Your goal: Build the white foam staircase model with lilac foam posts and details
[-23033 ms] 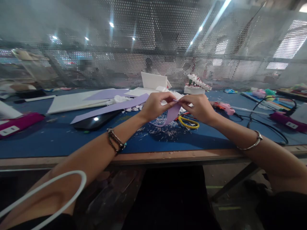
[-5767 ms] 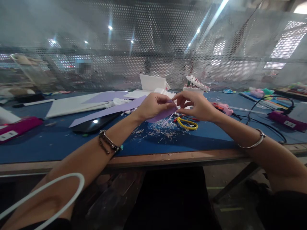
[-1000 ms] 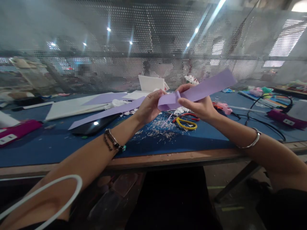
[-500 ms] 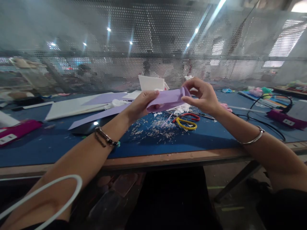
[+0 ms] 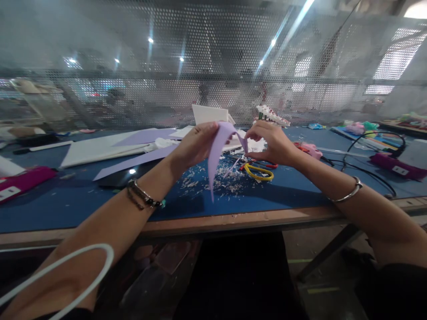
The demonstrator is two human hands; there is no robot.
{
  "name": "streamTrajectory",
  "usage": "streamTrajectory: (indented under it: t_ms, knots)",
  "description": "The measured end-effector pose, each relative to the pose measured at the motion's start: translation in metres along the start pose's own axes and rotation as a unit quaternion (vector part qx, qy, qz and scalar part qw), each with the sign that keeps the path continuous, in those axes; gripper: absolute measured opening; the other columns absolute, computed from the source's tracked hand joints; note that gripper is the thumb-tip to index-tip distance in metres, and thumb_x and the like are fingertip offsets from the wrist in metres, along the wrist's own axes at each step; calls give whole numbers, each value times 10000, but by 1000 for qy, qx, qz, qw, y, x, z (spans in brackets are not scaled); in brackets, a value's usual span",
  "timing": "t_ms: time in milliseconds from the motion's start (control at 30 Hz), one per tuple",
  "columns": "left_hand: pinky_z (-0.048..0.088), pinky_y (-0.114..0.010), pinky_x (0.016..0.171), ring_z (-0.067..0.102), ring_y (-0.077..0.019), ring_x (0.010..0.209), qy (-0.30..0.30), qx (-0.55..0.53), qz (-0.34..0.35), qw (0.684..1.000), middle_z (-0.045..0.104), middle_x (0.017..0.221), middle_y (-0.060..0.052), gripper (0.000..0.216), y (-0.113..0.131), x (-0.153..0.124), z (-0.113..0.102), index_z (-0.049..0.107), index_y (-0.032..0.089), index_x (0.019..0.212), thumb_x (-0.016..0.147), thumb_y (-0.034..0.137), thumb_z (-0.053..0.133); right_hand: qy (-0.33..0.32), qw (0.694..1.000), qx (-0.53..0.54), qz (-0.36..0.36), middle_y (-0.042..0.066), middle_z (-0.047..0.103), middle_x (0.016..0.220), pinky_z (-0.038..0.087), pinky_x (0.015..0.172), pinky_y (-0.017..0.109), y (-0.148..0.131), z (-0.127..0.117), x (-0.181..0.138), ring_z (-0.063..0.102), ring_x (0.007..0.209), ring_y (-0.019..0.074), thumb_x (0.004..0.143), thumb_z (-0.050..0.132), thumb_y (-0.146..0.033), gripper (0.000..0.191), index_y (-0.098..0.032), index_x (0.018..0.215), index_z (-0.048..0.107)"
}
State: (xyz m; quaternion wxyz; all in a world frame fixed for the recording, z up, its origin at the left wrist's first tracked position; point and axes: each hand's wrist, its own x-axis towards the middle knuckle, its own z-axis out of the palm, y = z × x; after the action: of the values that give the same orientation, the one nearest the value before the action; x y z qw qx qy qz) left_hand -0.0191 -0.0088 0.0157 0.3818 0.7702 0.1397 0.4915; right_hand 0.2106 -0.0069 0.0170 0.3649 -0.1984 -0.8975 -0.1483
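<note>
Hands (image 5: 233, 144) hold purple strip (image 5: 215, 160), scissors (image 5: 258, 171) beyond

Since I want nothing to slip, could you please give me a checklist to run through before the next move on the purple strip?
1. Left hand grips the purple strip: ok.
2. Right hand pinches the strip's other end: ok.
3. Strip's loose end hangs clear of the paper scraps: ok.
4. Yellow scissors lie clear of both hands: ok.
5. Strip free of tears: cannot tell.
</note>
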Motion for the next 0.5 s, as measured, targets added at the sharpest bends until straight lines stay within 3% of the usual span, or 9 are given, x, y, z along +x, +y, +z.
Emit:
streamTrajectory:
  t_ms: [100,167,300,400,500]
  knots:
    - [459,-320,847,576,-181,931,-102,121,50,986,611,1039,-65,375,6,0,12,653,173,668,846,483,539,-15,1000,22,-12,44,525,794,390,658,291,-3,8,0,472,752,163,737,650,-381,249,-181,817,526]
    - [416,-346,944,547,-204,1049,-135,205,79,966,599,1126,-76,353,9,-1,18,678,185,801,902,438,453,-16,999,45,-5,44,529,782,386,645,290,-4,13,-1,479,739,166,722,644,-358,228,-184,779,507]
    - [400,-383,966,544,-223,1072,-151,363,154,906,617,1135,-113,364,7,-2,21,650,170,987,928,335,331,2,994,101,50,36,568,781,394,660,283,-4,17,-3,509,719,150,750,577,-283,117,-178,769,527]
    - [407,-391,959,550,-232,1060,-153,442,205,860,626,1127,-115,273,2,-2,19,623,176,1020,847,236,420,9,988,135,73,43,600,822,408,700,281,-4,17,-4,537,757,149,742,588,-269,132,-165,821,572]
    - [423,-386,941,546,-241,1067,-156,471,241,834,610,1149,-124,285,-3,-2,19,593,168,1055,785,209,513,18,981,167,96,41,617,838,415,719,280,-5,16,-3,553,779,148,723,608,-276,148,-169,823,588]
